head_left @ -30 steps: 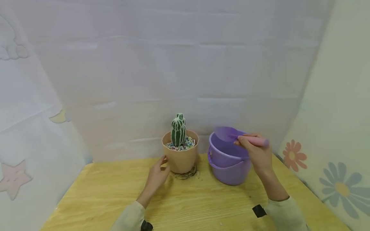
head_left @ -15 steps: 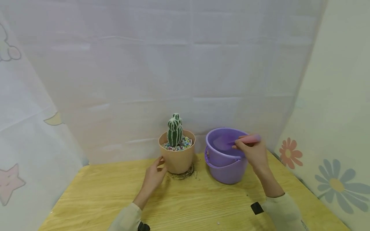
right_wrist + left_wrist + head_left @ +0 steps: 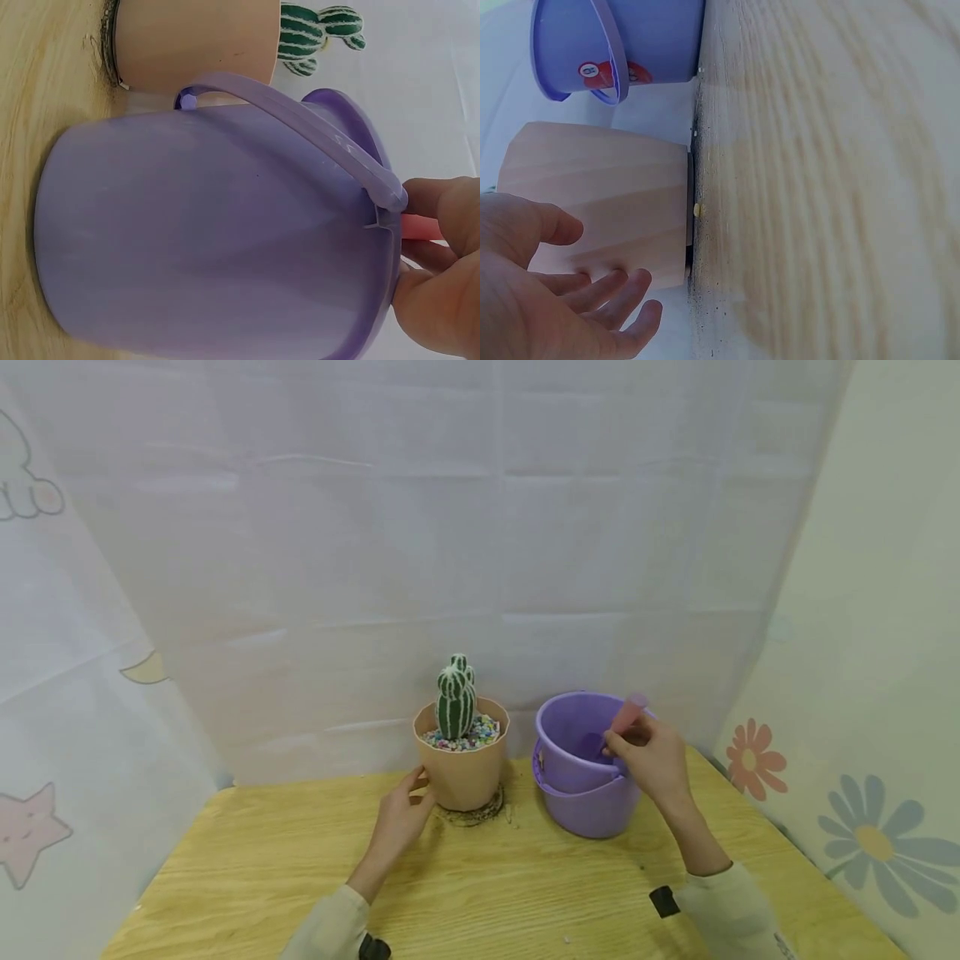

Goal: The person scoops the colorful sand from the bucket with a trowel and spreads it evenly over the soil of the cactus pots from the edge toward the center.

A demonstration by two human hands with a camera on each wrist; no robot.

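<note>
Two hands, right hand (image 3: 654, 758) holding scoop (image 3: 625, 717) in bucket (image 3: 588, 806), left hand (image 3: 402, 814) touching pot (image 3: 462, 772)

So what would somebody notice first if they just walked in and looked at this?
Probably the little green cactus with white stripes, standing in a tan pot topped with colourful pebbles, at the back of the wooden table. Right beside it sits a purple bucket, where the right hand dips a pink-handled scoop inside. The left hand touches the pot's side.
</note>
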